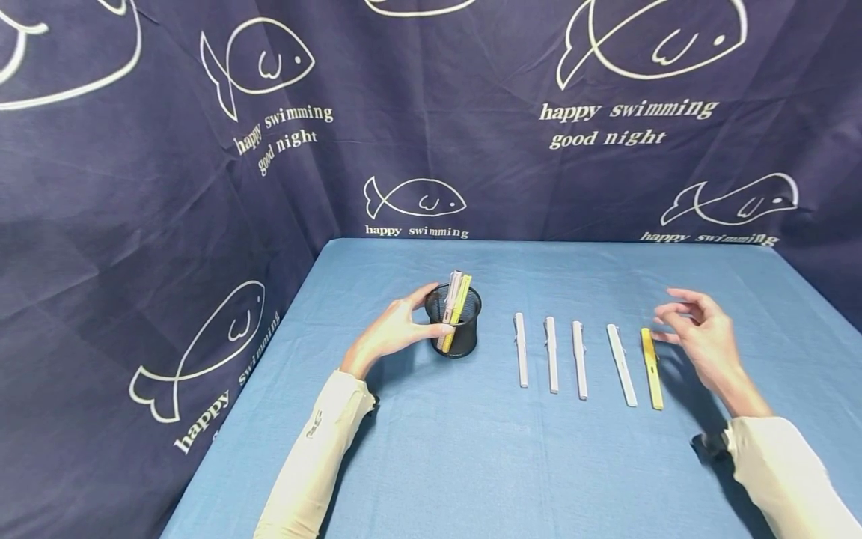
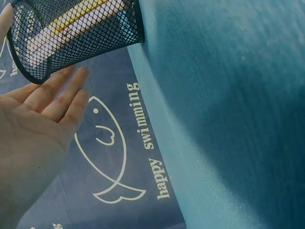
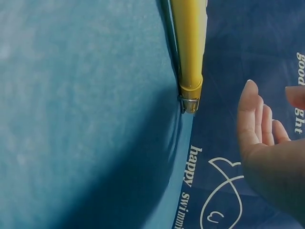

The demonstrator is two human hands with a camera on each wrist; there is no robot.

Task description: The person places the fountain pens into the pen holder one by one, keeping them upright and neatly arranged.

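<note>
A black mesh pen holder (image 1: 466, 340) stands upright on the cloth, with a pale pink pen (image 1: 450, 298) and a yellow pen (image 1: 461, 298) leaning inside it. My left hand (image 1: 392, 329) holds the pen holder near its rim, thumb at the front and fingers on the far side. Over the table's right part hovers my right hand (image 1: 707, 340), fingers loosely bent and nothing in them. Nearest to it lies a deeper yellow pen (image 1: 652, 370); the right wrist view shows a gap between that pen and the fingers.
Left of the deeper yellow pen, a whitish pen (image 1: 622, 365) and three pale pens (image 1: 551, 355) lie in a row. Blue cloth (image 1: 431, 464) covers the table. A dark curtain (image 1: 505, 187) with fish drawings hangs behind and along the left.
</note>
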